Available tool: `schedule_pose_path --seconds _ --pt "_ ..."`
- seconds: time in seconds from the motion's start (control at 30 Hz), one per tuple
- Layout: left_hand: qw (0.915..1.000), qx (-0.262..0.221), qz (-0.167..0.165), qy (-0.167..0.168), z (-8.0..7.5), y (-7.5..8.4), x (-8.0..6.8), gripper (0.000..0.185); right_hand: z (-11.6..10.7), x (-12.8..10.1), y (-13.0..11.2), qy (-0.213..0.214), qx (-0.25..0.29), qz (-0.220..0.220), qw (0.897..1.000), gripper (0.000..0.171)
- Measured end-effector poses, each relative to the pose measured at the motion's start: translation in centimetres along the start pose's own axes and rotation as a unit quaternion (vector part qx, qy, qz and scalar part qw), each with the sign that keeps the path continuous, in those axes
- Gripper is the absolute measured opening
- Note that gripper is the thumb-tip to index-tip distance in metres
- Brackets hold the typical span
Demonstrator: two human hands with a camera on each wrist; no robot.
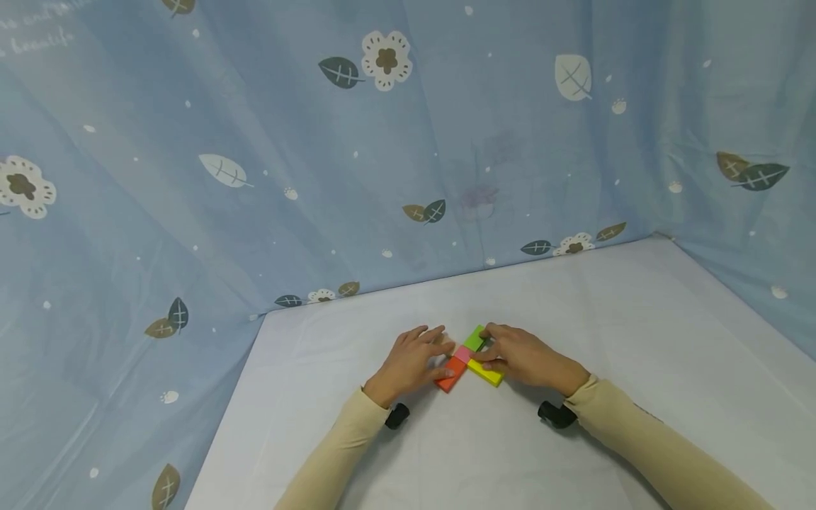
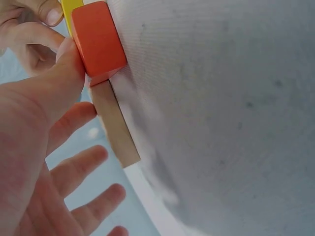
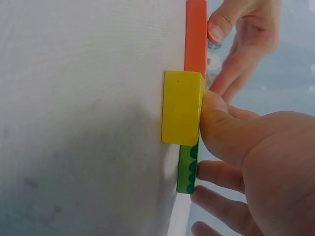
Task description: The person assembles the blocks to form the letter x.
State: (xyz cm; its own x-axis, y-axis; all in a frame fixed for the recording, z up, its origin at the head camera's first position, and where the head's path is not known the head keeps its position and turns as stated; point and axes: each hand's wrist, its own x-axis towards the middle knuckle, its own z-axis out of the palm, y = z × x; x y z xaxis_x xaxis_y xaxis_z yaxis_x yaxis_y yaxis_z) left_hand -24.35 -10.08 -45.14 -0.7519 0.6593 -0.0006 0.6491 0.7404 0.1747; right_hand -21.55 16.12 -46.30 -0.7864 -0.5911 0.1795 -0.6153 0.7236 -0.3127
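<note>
Coloured blocks lie flat in a cross around a small pink square block (image 1: pixel 464 353). An orange block (image 1: pixel 450 376) points toward the near left, a yellow block (image 1: pixel 486 372) toward the near right, and a green block (image 1: pixel 474 337) toward the far right. On the far left arm is a plain wooden block (image 2: pixel 115 125), mostly covered by the left hand in the head view. My left hand (image 1: pixel 411 360) rests its thumb on the orange block, other fingers spread over the wooden one. The right hand (image 1: pixel 525 358) touches the yellow block with its thumb, fingers reaching the pink and green blocks.
A white cloth covers the table (image 1: pixel 357 354). Behind it and at both sides hangs a blue curtain (image 1: pixel 382 163) with leaves and flowers. Black wrist devices (image 1: pixel 557 415) sit under both beige sleeves (image 1: pixel 650 439).
</note>
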Motion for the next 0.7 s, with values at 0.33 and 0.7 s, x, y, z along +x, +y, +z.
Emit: schedule_pose_path --seconds 0.33,0.7 --pt "1.0 0.007 -0.002 -0.003 -0.09 0.1 -0.02 0.054 0.06 0.11 0.1 0.008 -0.015 -0.009 1.0 0.027" --pt "0.9999 -0.006 0.007 -0.007 -0.38 -0.01 -0.06 0.051 -0.19 0.23 -0.17 0.008 -0.023 -0.02 1.0 0.026"
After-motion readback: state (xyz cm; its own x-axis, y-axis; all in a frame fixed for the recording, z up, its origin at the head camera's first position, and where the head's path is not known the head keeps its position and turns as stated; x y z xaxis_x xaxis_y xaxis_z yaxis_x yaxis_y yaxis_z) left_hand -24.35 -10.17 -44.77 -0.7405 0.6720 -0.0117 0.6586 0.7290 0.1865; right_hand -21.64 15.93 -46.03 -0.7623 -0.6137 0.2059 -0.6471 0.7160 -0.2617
